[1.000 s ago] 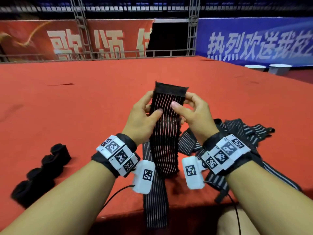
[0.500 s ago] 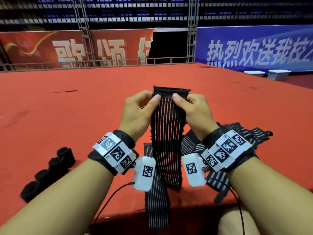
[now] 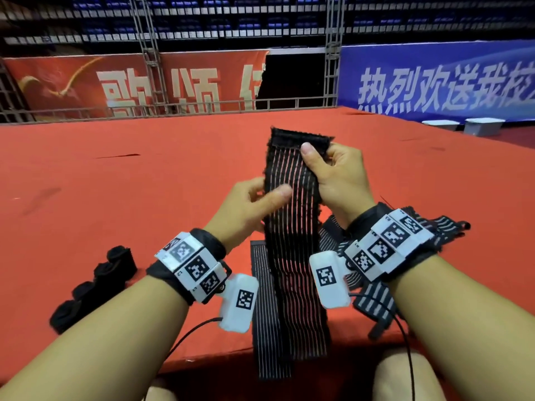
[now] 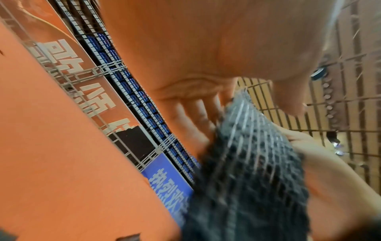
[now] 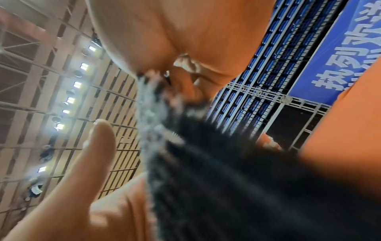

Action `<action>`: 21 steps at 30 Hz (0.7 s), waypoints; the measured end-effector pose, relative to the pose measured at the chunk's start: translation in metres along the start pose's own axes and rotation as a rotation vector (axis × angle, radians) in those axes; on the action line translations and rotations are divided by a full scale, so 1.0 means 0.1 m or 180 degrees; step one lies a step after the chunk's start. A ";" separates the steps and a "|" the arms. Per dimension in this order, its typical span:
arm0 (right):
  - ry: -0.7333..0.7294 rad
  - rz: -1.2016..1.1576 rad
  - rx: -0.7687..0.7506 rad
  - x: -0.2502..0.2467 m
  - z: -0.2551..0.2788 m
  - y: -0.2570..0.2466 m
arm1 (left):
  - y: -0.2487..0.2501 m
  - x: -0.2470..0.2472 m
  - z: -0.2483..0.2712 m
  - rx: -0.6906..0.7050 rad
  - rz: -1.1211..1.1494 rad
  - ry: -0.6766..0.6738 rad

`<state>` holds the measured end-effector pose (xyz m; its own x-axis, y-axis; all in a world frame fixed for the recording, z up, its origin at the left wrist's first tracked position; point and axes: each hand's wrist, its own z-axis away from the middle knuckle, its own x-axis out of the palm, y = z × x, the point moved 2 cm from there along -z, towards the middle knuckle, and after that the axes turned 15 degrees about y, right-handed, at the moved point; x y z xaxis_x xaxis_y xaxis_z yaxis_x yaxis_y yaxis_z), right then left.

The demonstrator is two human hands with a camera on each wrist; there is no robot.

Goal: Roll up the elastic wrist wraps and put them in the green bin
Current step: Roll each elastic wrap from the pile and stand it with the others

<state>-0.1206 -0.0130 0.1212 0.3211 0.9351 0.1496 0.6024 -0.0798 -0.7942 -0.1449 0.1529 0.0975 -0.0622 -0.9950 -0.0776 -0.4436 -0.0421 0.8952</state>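
1. Since half a second ago, my left hand (image 3: 246, 206) has dropped from the top edge of the wrist wrap (image 3: 292, 227) to its middle, while my right hand (image 3: 337, 180) has lifted the top end higher and closer to the far side of the red table (image 3: 115, 183).
2. My right hand pinches the wrap just under its dark top band, thumb on the near face and fingers curled behind it.
3. My left hand grips the wrap's left edge lower down, thumb pressed across the striped near face; the left wrist view shows its fingers (image 4: 198, 117) spread behind the fabric (image 4: 253, 154).
4. From the head view I see the wrap hanging upright between both hands, its lower end draped past the near table edge.
5. A second flat wrap (image 3: 267, 314) lies under it on the table, also overhanging the near edge.
6. A loose pile of striped wraps (image 3: 434, 227) sits on the table behind my right wrist.
7. A row of rolled black wraps (image 3: 92, 287) lies on the table to the left of my left forearm, well apart from the held wrap.
8. Both wrist views are blurred; the right wrist view shows the wrap (image 5: 226, 179) close to the lens and a thumb (image 5: 97, 146) beside it.
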 end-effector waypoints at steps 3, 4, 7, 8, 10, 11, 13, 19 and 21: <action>-0.0022 0.0227 0.0121 0.04 -0.03 0.25 | -0.32 0.00 0.07 -0.0513 -0.0548 -0.0475; -0.0071 0.0360 0.0191 0.07 -0.03 0.35 | -0.42 0.00 0.09 -0.0644 -0.0669 -0.0476; -0.0235 0.0618 0.0488 0.13 -0.05 0.74 | -0.67 -0.04 0.10 -0.1018 -0.0713 -0.0425; -0.0277 0.0720 0.0612 0.15 -0.05 0.87 | -0.76 -0.06 0.10 -0.1097 -0.0765 -0.0465; -0.0429 0.0998 0.0814 0.20 -0.03 1.15 | -0.95 -0.11 0.09 -0.1211 -0.0936 -0.0552; -0.0542 0.1148 0.0907 0.23 0.00 1.28 | -1.06 -0.15 0.08 -0.1281 -0.1012 -0.0561; -0.0826 0.1408 0.1167 0.29 0.06 1.54 | -1.27 -0.22 0.06 -0.1454 -0.1072 -0.0532; -0.1305 0.1724 0.1208 0.43 0.15 2.22 | -1.99 -0.41 -0.13 -0.1726 -0.1063 -0.0016; -0.1347 0.1746 0.1270 0.50 0.15 2.44 | -2.22 -0.43 -0.24 -0.1784 -0.1017 0.0238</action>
<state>0.0317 0.0189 -0.0740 0.1431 0.8564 -0.4961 0.1063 -0.5116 -0.8526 -0.0225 0.2030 -0.0875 0.0670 -0.9284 -0.3655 0.1053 -0.3577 0.9279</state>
